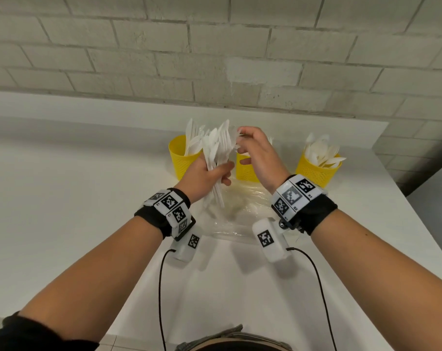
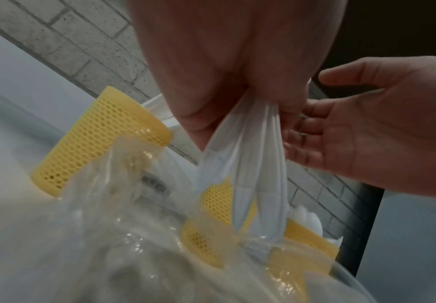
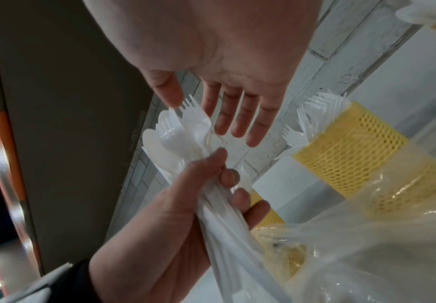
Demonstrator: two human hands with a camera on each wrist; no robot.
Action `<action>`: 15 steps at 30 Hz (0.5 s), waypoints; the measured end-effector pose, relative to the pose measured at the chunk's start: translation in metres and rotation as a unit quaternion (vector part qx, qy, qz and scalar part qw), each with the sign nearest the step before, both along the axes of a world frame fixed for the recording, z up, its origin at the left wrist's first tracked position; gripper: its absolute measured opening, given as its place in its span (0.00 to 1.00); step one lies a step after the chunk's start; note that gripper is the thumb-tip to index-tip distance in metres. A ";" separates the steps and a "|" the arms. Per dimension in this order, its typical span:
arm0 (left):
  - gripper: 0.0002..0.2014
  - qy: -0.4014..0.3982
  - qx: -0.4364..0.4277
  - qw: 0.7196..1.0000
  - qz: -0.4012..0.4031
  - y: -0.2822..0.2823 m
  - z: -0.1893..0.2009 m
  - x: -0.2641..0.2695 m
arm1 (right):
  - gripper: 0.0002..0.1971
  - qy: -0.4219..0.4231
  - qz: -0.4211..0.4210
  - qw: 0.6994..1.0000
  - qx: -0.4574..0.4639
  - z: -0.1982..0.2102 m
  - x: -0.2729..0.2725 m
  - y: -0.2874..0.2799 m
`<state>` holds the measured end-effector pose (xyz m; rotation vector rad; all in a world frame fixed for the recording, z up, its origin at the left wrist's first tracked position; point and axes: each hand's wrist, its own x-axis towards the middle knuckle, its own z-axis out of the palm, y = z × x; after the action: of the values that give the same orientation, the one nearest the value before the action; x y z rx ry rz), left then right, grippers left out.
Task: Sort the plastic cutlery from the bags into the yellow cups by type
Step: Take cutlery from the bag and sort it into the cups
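- Head view: a white counter (image 1: 63, 173) runs up to a pale brick wall (image 1: 214, 46) at its back edge; its right edge slants toward the near right, with grey floor beyond it.
- Three yellow cups stand in a row near the back edge: the left cup (image 1: 180, 158) holds white cutlery, the middle cup (image 1: 245, 171) is partly hidden behind the hands, and the right cup (image 1: 316, 171), near the right edge, holds spoons.
- The left hand (image 1: 204, 176) grips a bundle of cutlery (image 1: 218, 148) by the handles, heads upward, in front of the left and middle cups.
- The right hand (image 1: 257, 153) pinches at the top of the bundle.
- A clear bag (image 1: 240, 206) lies flat on the counter before the cups; the left half of the counter is bare.
- Left wrist view: the left hand's fingers (image 2: 237, 71) are curled round the white handles (image 2: 247, 164), above the crumpled bag (image 2: 133, 246); the cups stand behind it against the wall.
- Right wrist view: the right hand's fingers (image 3: 237, 114) are nearly straight, thumb and forefinger at a fork head (image 3: 193, 114) on top of the bundle; a dark panel (image 3: 68, 123) fills the left side.
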<state>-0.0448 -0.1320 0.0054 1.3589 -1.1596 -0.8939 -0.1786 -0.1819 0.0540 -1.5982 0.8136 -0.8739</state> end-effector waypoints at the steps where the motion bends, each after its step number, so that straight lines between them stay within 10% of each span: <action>1: 0.03 0.010 -0.010 1.000 0.003 0.000 0.005 -0.001 | 0.13 -0.005 -0.001 1.000 -0.006 0.001 0.001 0.002; 6: 0.10 0.022 -0.020 1.000 0.003 0.006 0.013 -0.010 | 0.29 -0.041 -0.033 0.999 -0.011 -0.006 0.008 0.009; 15: 0.13 0.091 -0.025 0.995 -0.027 0.010 0.014 -0.016 | 0.21 -0.095 -0.058 0.992 0.056 -0.006 0.004 0.004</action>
<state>-0.0604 -0.1218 0.0198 1.1852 -1.0751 -1.0001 -0.1745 -0.1781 0.0485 -1.3581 0.8120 -1.0285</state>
